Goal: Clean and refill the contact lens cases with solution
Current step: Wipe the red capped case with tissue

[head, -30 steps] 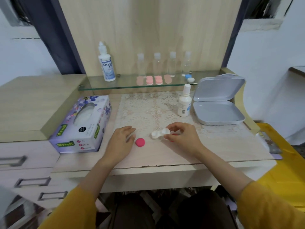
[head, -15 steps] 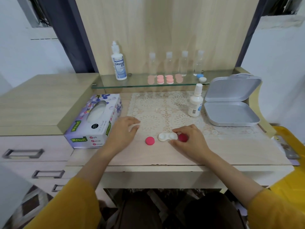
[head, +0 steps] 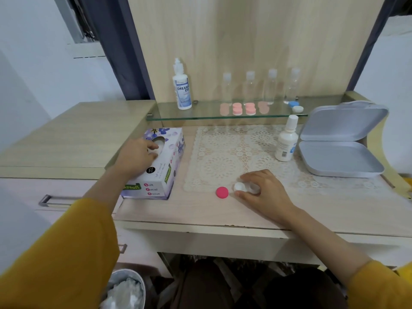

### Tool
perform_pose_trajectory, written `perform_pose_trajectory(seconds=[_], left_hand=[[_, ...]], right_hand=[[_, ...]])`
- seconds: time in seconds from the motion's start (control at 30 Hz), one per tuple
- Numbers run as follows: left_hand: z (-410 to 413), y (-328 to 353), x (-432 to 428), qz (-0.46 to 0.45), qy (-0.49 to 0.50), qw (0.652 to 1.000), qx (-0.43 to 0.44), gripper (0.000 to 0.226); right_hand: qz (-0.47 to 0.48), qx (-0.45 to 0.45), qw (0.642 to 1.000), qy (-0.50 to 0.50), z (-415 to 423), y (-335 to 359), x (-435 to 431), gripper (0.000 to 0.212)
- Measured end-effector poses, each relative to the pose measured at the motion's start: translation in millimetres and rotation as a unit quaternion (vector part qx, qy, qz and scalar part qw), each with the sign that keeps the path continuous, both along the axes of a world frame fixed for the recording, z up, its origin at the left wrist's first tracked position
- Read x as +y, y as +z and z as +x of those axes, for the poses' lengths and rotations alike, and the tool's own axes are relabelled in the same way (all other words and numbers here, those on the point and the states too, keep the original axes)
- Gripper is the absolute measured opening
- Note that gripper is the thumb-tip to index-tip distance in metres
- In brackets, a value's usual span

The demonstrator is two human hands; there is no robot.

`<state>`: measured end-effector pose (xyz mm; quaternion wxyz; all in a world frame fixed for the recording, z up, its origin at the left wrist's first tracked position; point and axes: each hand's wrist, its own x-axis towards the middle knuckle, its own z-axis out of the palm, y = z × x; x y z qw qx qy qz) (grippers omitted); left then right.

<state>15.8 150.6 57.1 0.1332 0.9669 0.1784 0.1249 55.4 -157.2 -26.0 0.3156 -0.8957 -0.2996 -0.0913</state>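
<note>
**Midway at best: case open, wiping and refill to come**

Nearest, a bin (head: 124,288) below the desk edge holds crumpled white tissue. On the desk (head: 334,208), the right hand (head: 265,194) curls thumb and fingers round the white lens case (head: 240,186), pinning it in place. A pink cap (head: 222,192) lies loose just left of it, so at least one well looks uncapped. Farther left, the left hand (head: 136,157) rests on the tissue box (head: 160,175), fingertips bent at the slot; whether they already pinch a sheet cannot be told. Farther right, the small solution bottle (head: 286,141) stands upright beside an open grey tin (head: 341,161). Judging by this, wiping comes next and refilling is not yet begun. Farthest, pink cases (head: 243,108) wait on the glass shelf (head: 200,118) near a larger bottle (head: 182,90).
</note>
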Motion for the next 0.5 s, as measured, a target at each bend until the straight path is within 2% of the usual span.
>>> perform_pose_trajectory(seconds=[0.13, 0.37, 0.5], left_hand=[[1.9, -6.4, 8.2, -0.009, 0.001, 1.000, 0.026, 0.030], [6.0, -9.8, 12.1, -0.020, -0.006, 1.000, -0.004, 0.013], [5.6, -10.3, 12.0, -0.026, -0.003, 0.999, -0.019, 0.015]], right_hand=[[0.007, -0.004, 1.000, 0.004, 0.0, -2.0, -0.3, 0.042], [0.020, -0.012, 1.000, 0.008, 0.1, -4.5, -0.8, 0.038], [0.023, -0.011, 1.000, 0.007, 0.3, -5.0, -1.0, 0.035]])
